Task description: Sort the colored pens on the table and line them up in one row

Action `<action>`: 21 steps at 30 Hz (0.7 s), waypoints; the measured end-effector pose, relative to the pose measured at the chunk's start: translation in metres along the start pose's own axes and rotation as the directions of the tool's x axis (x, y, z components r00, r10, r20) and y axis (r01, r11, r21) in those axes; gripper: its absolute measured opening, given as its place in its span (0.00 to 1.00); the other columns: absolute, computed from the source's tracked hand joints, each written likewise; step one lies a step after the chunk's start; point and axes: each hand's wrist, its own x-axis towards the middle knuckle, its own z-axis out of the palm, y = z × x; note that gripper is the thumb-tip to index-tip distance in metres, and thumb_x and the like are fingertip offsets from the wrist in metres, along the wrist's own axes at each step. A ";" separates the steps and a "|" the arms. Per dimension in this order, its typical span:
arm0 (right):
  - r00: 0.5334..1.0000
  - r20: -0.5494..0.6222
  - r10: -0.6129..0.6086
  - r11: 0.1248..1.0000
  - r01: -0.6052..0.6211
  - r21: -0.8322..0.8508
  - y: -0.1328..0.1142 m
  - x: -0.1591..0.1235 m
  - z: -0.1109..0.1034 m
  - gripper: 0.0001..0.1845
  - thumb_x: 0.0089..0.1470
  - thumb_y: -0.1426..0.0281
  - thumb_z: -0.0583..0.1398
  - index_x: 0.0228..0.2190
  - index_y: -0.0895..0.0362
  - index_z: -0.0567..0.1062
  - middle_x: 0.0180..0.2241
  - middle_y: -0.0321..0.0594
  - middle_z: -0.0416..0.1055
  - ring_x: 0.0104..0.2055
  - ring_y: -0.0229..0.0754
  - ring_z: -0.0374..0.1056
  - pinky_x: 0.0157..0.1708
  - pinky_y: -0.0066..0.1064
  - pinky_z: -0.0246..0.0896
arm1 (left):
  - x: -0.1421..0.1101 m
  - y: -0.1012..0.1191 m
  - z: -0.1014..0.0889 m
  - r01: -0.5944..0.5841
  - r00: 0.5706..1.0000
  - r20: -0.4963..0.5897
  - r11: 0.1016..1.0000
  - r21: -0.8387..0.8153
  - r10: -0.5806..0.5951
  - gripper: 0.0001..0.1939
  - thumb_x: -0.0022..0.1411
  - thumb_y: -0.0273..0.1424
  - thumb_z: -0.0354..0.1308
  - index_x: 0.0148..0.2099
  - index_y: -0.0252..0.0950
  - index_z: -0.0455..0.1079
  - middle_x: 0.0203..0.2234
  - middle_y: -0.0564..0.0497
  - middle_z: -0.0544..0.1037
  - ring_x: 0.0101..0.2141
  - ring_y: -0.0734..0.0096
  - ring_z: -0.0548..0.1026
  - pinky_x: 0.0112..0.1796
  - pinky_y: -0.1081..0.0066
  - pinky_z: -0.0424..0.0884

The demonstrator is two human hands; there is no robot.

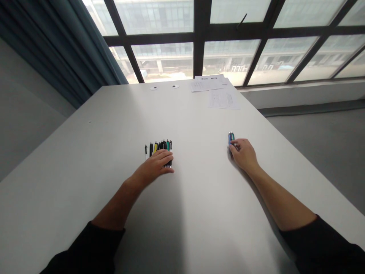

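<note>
Side by side on the white table (199,205) lies a row of several pens, most of them black (151,148), with a yellow pen (155,146) and a green pen (168,144) among them. My left hand (155,163) rests across this row, fingers stretched out and thumb apart, hiding the pens' middles. Farther right, my right hand (244,154) has its fingers closed at a blue pen (229,138) and a dark green pen (233,136) lying together. Their lower parts are hidden behind the fingers.
Printed papers (216,85) lie at the table's far right end. Two small white ovals with black dots (175,86) are near the far edge. Behind the table are a dark-framed window (198,38) and a blue curtain (65,45).
</note>
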 end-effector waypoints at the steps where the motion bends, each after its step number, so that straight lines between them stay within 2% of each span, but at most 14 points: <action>1: 1.000 0.000 0.000 1.000 0.000 0.000 0.000 0.000 0.000 0.13 0.55 0.66 0.60 0.39 0.58 0.81 0.41 0.50 0.73 0.39 0.51 0.70 0.51 0.48 0.66 | 0.000 0.000 0.000 0.003 1.000 -0.003 1.000 -0.003 -0.003 0.25 0.66 0.48 0.60 0.57 0.37 0.73 0.56 0.40 0.76 0.61 0.51 0.69 0.62 0.50 0.67; 16: 1.000 0.003 0.005 1.000 -0.005 0.003 -0.003 0.001 -0.002 0.13 0.54 0.66 0.60 0.38 0.57 0.81 0.40 0.49 0.74 0.38 0.50 0.69 0.49 0.47 0.67 | -0.001 0.004 0.003 0.017 0.996 -0.086 1.000 0.002 -0.017 0.26 0.69 0.50 0.56 0.56 0.35 0.74 0.56 0.37 0.76 0.60 0.49 0.71 0.62 0.46 0.66; 21: 1.000 0.006 0.005 1.000 -0.005 -0.001 -0.002 0.000 -0.002 0.14 0.54 0.65 0.60 0.39 0.58 0.81 0.40 0.49 0.73 0.38 0.50 0.69 0.50 0.48 0.66 | -0.001 0.008 0.000 0.050 0.992 -0.117 0.999 -0.020 -0.052 0.24 0.72 0.48 0.53 0.55 0.35 0.74 0.56 0.38 0.76 0.58 0.53 0.73 0.60 0.50 0.70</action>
